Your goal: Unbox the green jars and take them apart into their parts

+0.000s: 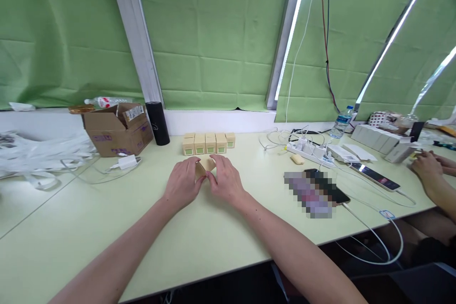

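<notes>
Between my two hands is a small tan cardboard box (205,166), its sides partly covered by my fingers. My left hand (182,179) grips its left side, with the thumb toward the near face. On the other side my right hand (225,178) holds it the same way, the two thumbs close together in front. Just beyond my fingertips stands a group of similar small tan boxes (200,141), several in a row with green-edged labels facing me. Whether the held box is fully folded is hard to see.
At left are an open brown carton (116,135), a black cylinder (157,123), a white charger (126,161) and white strips (42,152). To the right lie a power strip (309,151), phones (375,176), cables, a water bottle (342,122) and white boxes (377,138). Another person's hands (427,164) rest at far right.
</notes>
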`<action>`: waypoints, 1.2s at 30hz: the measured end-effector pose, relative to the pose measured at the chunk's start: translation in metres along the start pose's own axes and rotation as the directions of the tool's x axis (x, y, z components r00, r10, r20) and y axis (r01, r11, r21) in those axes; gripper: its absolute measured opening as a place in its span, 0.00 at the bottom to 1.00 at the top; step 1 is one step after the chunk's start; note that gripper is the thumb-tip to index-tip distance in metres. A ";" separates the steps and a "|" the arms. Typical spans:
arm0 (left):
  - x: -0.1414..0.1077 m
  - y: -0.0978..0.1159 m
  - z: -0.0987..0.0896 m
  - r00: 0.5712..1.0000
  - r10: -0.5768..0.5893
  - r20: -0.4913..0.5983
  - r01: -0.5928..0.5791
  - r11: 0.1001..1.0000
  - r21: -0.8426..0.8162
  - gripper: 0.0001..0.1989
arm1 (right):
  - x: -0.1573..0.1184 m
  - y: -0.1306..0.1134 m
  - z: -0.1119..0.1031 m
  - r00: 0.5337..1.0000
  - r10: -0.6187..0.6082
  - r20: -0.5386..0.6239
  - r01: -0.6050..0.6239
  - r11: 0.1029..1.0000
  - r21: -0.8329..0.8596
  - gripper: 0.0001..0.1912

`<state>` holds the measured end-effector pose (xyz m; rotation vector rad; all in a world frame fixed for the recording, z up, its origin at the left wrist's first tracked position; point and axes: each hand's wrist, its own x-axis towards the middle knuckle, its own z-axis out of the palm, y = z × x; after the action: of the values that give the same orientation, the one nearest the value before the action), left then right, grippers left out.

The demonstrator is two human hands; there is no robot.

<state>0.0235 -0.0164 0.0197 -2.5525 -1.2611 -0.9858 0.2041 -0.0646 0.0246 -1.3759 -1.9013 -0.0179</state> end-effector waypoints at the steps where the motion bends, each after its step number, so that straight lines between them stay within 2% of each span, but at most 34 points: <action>1: 0.000 0.002 -0.001 1.000 0.022 -0.002 -0.022 1.000 0.007 0.20 | 0.000 0.000 0.001 1.000 0.006 0.010 -0.006 1.000 0.001 0.28; 8: -0.002 0.005 -0.004 0.992 0.124 0.015 -0.124 0.991 0.052 0.17 | -0.002 0.006 0.004 1.000 0.014 0.007 -0.014 0.999 0.048 0.28; 21: -0.004 0.005 -0.004 0.983 0.180 0.028 -0.181 0.982 0.054 0.17 | -0.003 0.004 -0.003 0.997 0.068 0.043 -0.071 0.995 0.065 0.30; 28: -0.003 0.010 -0.010 0.974 0.207 0.088 -0.215 0.973 0.088 0.13 | -0.004 0.001 -0.007 0.994 0.073 0.085 -0.075 0.997 0.021 0.32; 36: -0.003 0.011 -0.010 0.953 0.253 0.165 -0.279 0.947 0.158 0.15 | -0.005 -0.001 -0.007 0.980 0.103 0.172 -0.101 0.995 -0.022 0.39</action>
<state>0.0256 -0.0286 0.0274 -2.5976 -0.9480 -0.6157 0.2084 -0.0716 0.0273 -1.5249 -1.9717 0.1451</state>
